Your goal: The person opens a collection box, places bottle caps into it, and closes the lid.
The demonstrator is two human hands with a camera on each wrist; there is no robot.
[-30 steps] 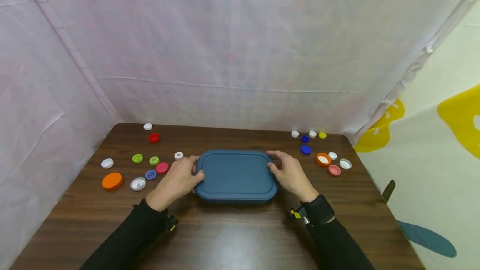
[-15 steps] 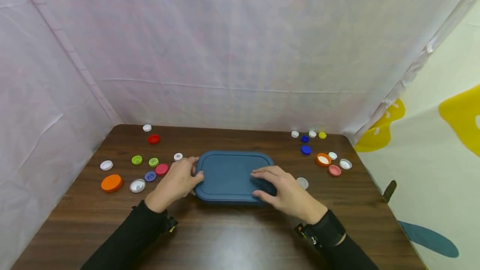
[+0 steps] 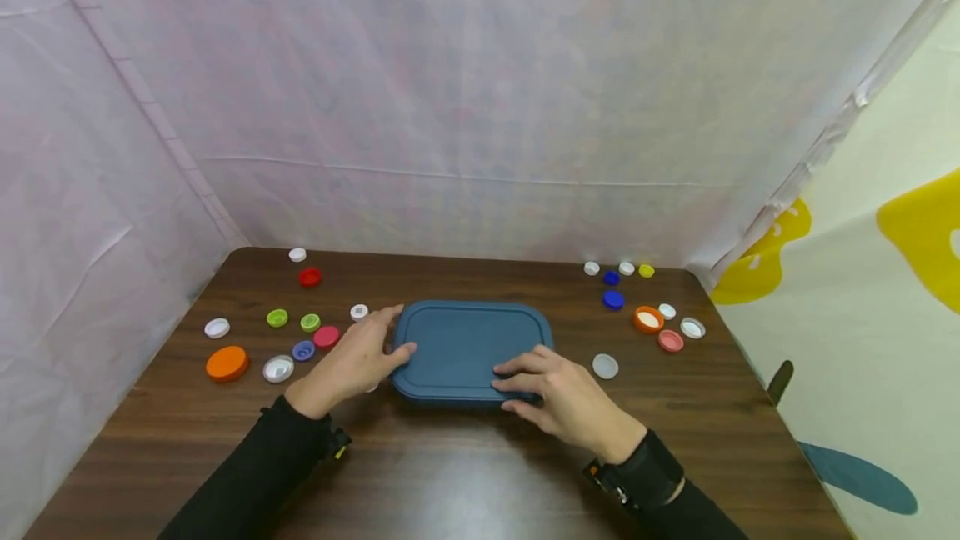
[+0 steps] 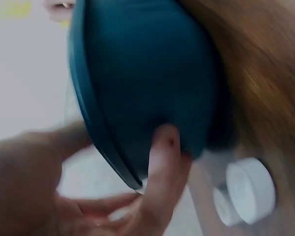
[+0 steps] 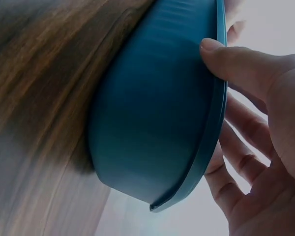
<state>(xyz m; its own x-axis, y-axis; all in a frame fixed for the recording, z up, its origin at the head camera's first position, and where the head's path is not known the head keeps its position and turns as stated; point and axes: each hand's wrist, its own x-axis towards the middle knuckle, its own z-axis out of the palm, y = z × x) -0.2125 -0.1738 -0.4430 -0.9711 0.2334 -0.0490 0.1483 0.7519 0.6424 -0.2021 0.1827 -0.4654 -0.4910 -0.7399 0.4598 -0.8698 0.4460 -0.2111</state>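
A blue lidded plastic container [image 3: 465, 348] sits in the middle of the brown wooden table. My left hand [image 3: 358, 361] holds its left end. The thumb lies over the lid, and in the left wrist view a fingertip [image 4: 167, 137] presses the side wall below the rim. At the front right corner my right hand [image 3: 566, 402] grips the edge. Its fingers rest on the lid, while the thumb [image 5: 221, 56] in the right wrist view lies against the wall at the rim. What is inside the container is hidden.
Several bottle caps lie on the left, among them an orange cap [image 3: 227, 364] and a pink cap [image 3: 326, 337]. More are scattered on the right, including a blue cap [image 3: 613, 300] and a grey-white cap [image 3: 605, 366]. White cloth [image 3: 465, 107] hangs behind the table.
My right hand has moved from the container's right end round to its front right corner, uncovering the grey-white cap. The left hand stays at the left end. The container has hardly moved.
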